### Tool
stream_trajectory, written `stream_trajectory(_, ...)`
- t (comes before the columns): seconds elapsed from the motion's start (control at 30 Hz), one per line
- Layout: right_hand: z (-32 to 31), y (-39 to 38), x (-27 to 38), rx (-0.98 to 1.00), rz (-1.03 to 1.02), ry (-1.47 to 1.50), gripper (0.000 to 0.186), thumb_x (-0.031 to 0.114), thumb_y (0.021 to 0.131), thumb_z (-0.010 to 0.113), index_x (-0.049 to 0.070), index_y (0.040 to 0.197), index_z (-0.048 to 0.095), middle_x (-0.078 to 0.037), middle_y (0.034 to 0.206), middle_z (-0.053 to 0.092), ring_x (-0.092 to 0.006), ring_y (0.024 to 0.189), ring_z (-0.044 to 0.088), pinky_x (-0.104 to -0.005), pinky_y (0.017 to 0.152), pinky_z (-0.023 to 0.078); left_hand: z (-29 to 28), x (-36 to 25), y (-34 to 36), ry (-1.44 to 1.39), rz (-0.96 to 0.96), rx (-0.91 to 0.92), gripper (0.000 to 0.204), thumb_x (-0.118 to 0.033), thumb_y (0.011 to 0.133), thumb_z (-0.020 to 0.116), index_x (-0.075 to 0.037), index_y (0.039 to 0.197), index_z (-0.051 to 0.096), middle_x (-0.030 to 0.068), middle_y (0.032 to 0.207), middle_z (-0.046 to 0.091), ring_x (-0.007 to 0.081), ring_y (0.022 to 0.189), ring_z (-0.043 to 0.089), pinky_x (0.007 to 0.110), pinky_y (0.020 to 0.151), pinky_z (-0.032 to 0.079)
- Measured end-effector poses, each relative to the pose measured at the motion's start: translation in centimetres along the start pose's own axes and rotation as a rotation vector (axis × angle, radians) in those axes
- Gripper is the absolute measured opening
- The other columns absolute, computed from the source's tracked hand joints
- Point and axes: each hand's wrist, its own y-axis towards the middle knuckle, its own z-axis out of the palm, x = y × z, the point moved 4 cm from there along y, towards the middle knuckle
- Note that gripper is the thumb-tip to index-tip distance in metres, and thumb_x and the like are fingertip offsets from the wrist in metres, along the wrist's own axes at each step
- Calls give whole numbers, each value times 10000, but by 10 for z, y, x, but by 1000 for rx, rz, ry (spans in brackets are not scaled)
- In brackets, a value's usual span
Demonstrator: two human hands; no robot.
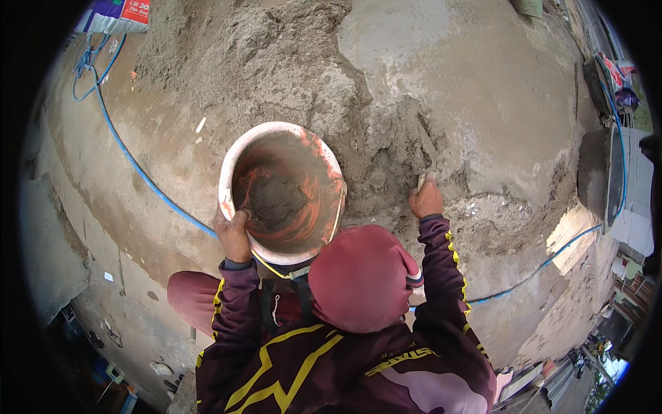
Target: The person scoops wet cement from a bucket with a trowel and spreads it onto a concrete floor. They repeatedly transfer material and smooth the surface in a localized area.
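My left hand grips the left rim of a white, orange-stained bucket, which holds grey mortar at its bottom and smears on its walls. To the bucket's right, my right hand is closed on the handle of a trowel, whose blade lies in rough wet mortar on the ground. Beyond that, a smoother grey patch spreads to the upper right. A maroon cap shows between my dark, yellow-striped sleeves.
Blue hoses curve along the left and right. A printed bag lies at the upper left, near a heap of sandy mix. Boards and assorted objects crowd the right edge; a concrete ledge is at the left.
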Motion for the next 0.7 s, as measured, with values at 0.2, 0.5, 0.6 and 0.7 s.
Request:
stream_trajectory(0.2, -13, -6, -1, 13, 230, 284, 407, 185, 796, 644, -84, 1087, 553, -315, 926, 646, -464, 928, 628, -487, 817, 493, 14, -15, -2, -10, 43, -15, 410, -3, 729, 546, 94, 1126, 573, 5, 788, 517, 104, 700, 449, 250, 634, 388)
stream_trajectory(0.5, -18, -61, -50, 416, 508, 899, 142, 140, 892, 581, 42, 985, 537, -55, 675, 551, -159, 491, 573, -312, 392, 472, 10, -15, 7, 44, 20, 61, 402, -12, 743, 563, 100, 1129, 560, 27, 837, 542, 113, 737, 487, 247, 690, 426)
stream_trajectory(0.6, -18, -129, -89, 404, 632, 883, 139, 125, 880, 584, 44, 981, 533, -44, 670, 544, -164, 484, 545, -317, 409, 475, 2, -8, 9, 21, -30, 59, 341, -19, 751, 558, 80, 1076, 571, 35, 848, 554, 116, 750, 501, 256, 699, 433)
stream_trajectory(0.7, 32, -145, -84, 475, 715, 823, 89, 100, 844, 592, 42, 903, 558, -38, 692, 565, -140, 544, 540, -299, 492, 470, -2, -7, 10, 74, -26, 65, 331, -27, 760, 552, 69, 1076, 571, 40, 857, 561, 114, 754, 503, 257, 699, 434)
